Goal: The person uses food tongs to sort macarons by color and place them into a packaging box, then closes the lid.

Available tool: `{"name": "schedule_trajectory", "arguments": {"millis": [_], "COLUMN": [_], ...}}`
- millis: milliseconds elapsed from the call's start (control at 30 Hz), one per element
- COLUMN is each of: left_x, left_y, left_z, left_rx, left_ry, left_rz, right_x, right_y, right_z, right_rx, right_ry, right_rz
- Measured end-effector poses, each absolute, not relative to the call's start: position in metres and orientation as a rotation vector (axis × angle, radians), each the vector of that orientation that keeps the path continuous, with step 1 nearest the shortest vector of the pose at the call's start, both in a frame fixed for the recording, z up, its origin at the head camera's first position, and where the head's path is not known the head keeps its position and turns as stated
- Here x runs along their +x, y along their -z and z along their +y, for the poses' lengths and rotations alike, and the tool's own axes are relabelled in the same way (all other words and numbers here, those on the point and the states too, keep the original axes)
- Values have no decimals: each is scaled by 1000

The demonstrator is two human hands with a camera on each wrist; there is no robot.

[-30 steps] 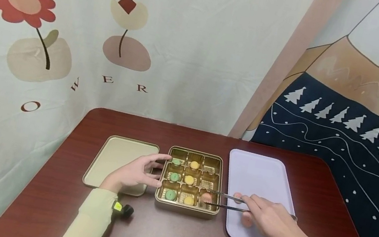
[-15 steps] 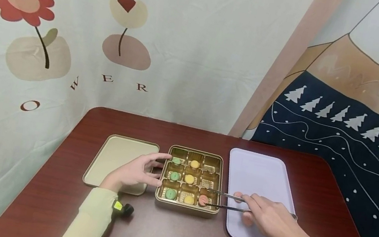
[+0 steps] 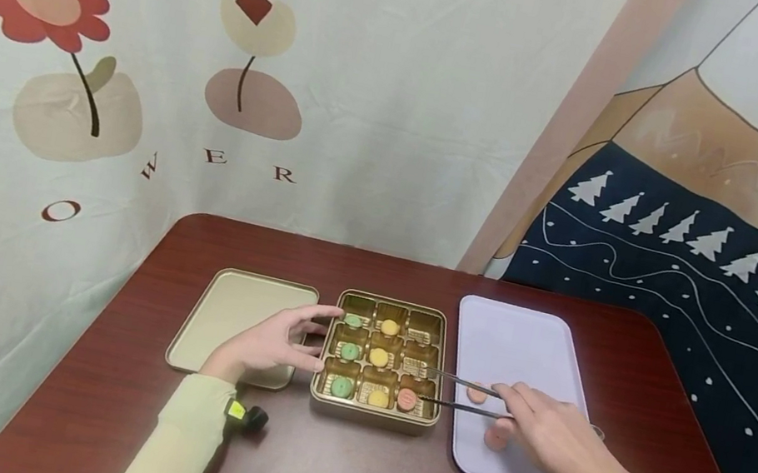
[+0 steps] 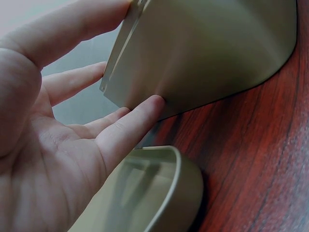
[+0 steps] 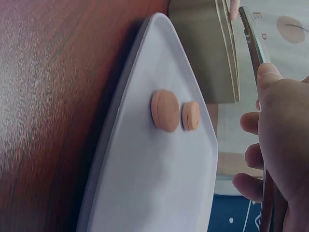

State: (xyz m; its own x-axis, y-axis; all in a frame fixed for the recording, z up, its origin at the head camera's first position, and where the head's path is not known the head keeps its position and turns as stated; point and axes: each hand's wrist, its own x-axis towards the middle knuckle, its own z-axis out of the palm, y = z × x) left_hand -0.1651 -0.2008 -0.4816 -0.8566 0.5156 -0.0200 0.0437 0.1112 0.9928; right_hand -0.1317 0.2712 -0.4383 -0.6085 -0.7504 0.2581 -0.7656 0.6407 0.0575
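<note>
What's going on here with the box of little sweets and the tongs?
A person sits at a dark red table. The left hand steadies the side of a gold compartment box that holds green, yellow and one pink round sweet. The right hand grips metal tongs, whose open tips sit on either side of that pink sweet in the box's near right compartment. Two pink sweets lie on the pale lilac tray to the right. The box's lid lies to the left.

Dark red wooden table (image 3: pixel 338 466) (glossy) before flower-printed wall cloth (image 3: pixel 114 55)
</note>
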Motion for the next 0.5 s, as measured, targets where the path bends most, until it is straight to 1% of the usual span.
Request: {"name": "schedule_trajectory", "arguments": {"millis": [233,500], "left_x": [-165,-165], "left_y": [481,480], "left_z": [-201,-201], "left_rx": [540,530], "left_ry": [-1785,-1778], "left_rz": [2051,2052], "right_x": [-133,-133], "right_y": [436,443], "right_z": [289,316], "right_rx": [1118,960], "right_ry": [-24,-51], "right_rz": [-2649,-2770]}}
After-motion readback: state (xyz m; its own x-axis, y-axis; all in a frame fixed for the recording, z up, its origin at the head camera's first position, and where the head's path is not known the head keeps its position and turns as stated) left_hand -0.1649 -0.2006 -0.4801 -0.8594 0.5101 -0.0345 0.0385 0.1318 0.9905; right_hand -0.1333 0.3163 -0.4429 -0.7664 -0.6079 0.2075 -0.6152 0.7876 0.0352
